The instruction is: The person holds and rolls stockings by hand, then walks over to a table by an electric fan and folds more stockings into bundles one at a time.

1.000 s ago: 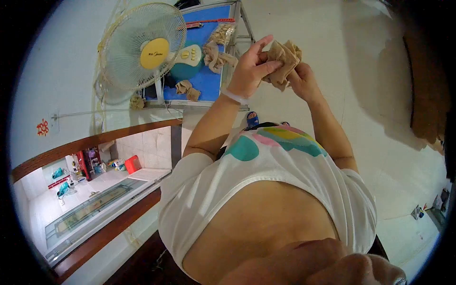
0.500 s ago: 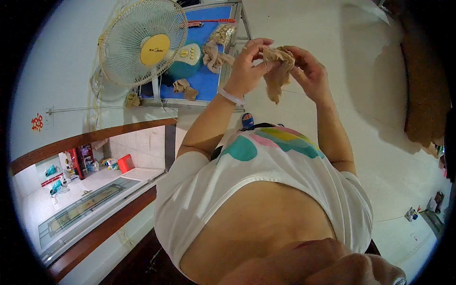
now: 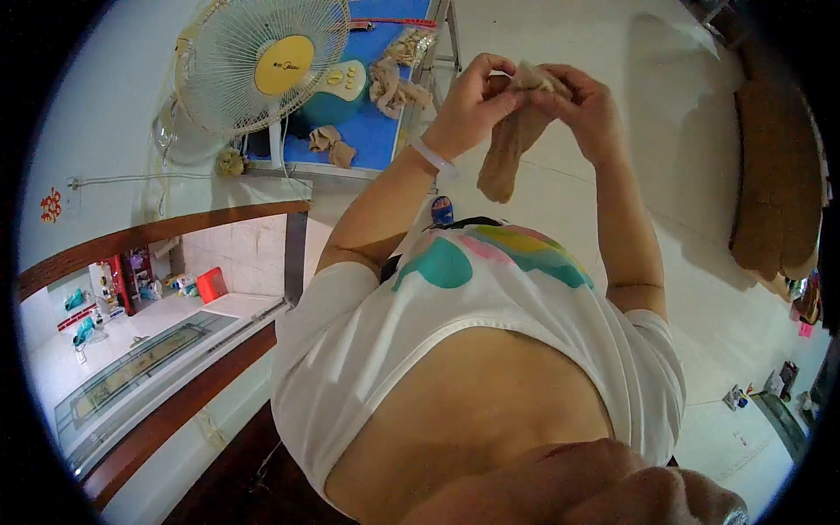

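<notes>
Blue surface at left carries a fan, clear bag, tan heap and small tan pieces. Left hand and right hand pinch the gathered top of a tan sock over the floor. Judged partway: lower part hangs extended, top bunched. Heap and pieces lie crumpled; whether finished or remaining, cannot tell.
</notes>
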Tool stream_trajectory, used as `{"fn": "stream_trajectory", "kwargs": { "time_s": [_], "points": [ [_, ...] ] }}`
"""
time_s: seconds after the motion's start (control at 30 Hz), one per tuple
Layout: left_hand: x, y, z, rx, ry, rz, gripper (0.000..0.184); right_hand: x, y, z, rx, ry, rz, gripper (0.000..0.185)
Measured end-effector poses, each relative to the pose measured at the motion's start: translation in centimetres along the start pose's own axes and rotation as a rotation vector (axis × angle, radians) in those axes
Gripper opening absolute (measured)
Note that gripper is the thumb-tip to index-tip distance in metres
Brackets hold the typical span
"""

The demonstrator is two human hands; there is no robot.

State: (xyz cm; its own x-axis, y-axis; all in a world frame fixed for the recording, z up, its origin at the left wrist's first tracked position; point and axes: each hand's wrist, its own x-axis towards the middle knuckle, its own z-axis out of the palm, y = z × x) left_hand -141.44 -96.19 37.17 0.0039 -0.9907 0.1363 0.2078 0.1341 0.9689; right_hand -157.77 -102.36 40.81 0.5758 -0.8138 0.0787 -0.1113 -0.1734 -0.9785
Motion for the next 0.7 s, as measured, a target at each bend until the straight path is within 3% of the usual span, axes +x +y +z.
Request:
{"fn": "stream_trajectory", "kwargs": {
  "time_s": [0.13, 0.23, 0.33, 0.53, 0.63, 0.7],
  "points": [
    [-0.4, 0.1, 1.0, -0.386, 0.049, -0.176, 0.031, 1.4, 0.4, -0.7, 0.163, 0.091, -0.09, 0.024],
    [-0.7, -1.0, 0.4, -0.193, -0.11, -0.226, 0.031, 2.6, 0.9, -1.3, 0.259, 0.171, -0.074, 0.023],
    [-1.2, -0.7, -0.2, -0.097, -0.112, -0.351, 0.029, 3.0, 0.7, -1.7, 0.295, 0.227, -0.054, 0.018],
    [-1.4, -2.5, 1.5, -0.362, 0.079, -0.216, 0.033, 3.5, 0.4, -0.8, 0.062, 0.314, -0.141, 0.023],
    [-1.5, -3.6, 2.1, -0.188, 0.042, -0.111, 0.037, 3.6, -0.2, -0.7, -0.007, 0.355, -0.177, 0.026],
    [-2.1, -2.7, 1.3, -0.226, -0.081, -0.265, 0.035, 3.6, 0.0, -0.8, -0.018, 0.38, -0.192, 0.026]
  ]
}}
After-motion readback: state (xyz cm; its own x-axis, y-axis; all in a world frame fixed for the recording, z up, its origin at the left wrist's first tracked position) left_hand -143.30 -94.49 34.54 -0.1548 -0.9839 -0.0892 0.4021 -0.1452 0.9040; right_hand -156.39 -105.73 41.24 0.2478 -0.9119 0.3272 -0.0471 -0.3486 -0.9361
